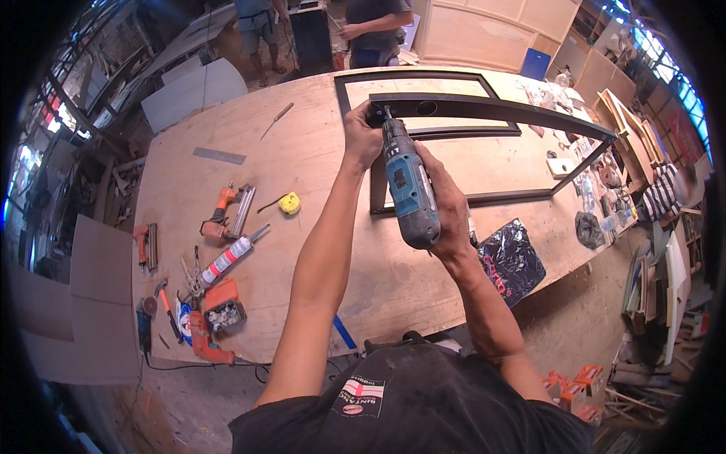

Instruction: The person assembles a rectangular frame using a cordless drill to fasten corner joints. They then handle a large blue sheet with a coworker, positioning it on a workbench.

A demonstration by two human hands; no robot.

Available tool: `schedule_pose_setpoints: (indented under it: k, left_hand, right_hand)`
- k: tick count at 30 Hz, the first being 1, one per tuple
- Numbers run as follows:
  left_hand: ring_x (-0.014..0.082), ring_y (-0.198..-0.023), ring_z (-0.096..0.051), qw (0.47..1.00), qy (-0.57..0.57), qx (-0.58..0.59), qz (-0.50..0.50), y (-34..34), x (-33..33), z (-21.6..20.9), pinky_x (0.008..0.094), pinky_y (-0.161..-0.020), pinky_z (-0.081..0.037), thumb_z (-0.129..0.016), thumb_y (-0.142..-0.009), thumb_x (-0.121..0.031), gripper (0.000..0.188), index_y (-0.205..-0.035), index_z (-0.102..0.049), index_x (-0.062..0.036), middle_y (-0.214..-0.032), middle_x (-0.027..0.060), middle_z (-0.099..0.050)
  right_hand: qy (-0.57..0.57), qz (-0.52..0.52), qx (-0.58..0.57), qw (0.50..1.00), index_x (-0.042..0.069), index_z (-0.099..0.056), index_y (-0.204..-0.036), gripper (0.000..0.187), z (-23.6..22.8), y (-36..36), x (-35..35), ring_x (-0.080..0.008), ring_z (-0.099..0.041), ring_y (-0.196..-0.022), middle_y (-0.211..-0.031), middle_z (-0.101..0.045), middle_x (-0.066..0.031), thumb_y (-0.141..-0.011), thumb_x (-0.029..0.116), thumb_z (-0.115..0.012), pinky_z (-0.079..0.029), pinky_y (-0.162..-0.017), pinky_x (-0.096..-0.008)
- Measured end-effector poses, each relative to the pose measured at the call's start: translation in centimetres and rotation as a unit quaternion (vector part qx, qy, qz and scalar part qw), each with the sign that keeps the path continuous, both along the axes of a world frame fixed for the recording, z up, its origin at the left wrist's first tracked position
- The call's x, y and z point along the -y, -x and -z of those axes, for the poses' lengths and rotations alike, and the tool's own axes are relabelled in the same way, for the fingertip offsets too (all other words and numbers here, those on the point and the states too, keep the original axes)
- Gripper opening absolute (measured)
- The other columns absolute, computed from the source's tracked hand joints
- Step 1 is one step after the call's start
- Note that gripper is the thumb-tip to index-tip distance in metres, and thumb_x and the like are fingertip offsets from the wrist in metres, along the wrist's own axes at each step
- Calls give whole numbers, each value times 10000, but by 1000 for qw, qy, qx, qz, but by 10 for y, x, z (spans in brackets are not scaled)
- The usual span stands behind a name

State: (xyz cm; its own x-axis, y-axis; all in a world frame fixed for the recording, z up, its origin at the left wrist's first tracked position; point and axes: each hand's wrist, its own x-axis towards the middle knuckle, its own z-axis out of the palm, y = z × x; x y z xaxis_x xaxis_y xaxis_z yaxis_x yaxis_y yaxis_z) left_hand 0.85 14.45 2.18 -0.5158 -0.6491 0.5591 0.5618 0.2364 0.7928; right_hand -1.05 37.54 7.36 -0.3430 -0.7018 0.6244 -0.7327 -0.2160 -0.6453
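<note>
A teal and black cordless drill (409, 188) is gripped in my right hand (449, 206), its nose pointing away from me. The drill's tip meets the near-left end of the top bar of a black rectangular frame (491, 111), which stands upright on the workbench. My left hand (362, 138) is closed round that same corner, beside the bit; some of its fingers are hidden behind the bar. A dark round hole shows in the bar just right of the drill tip. Whether a screw sits under the bit is too small to tell.
On the plywood workbench (170, 178) lie a flat black frame (344, 92), a yellow tape measure (289, 203), a steel ruler (219, 156), an orange nail gun (224, 216), a sealant tube (227, 259), an orange drill (203, 337) and a black plastic bag (522, 257). Two people stand beyond.
</note>
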Motion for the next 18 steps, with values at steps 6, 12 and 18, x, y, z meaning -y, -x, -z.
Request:
schedule_pose_setpoints:
  k: [6, 12, 18]
  left_hand:
    - [86, -764, -684, 997, -62, -35, 26, -2, -9, -3, 249, -690, -593, -798, -770, 85, 259, -1004, -718, 8, -918, 40, -750]
    - [82, -760, -685, 998, -57, -25, 12, -2, -13, -5, 240, -682, -584, -806, -761, 82, 272, -1004, -719, -3, -910, 40, -751]
    - [75, -748, -675, 998, -57, -32, 13, -2, -11, -3, 228, -676, -571, -810, -756, 81, 270, -995, -726, -12, -897, 33, -745]
  right_hand:
    - [-33, 55, -53, 997, 142, -466, -1531, 789, 1, -14, -3, -348, -715, -847, -986, -681, -176, -797, 108, -754, -587, -746, -441]
    - [-21, 42, -37, 998, 149, -470, -1529, 794, 1, -9, -2, -343, -714, -852, -995, -686, -178, -791, 109, -759, -585, -754, -435]
    - [4, 38, -39, 999, 151, -474, -1526, 792, 1, -11, -1, -347, -725, -889, -1040, -698, -195, -789, 100, -760, -597, -772, -429]
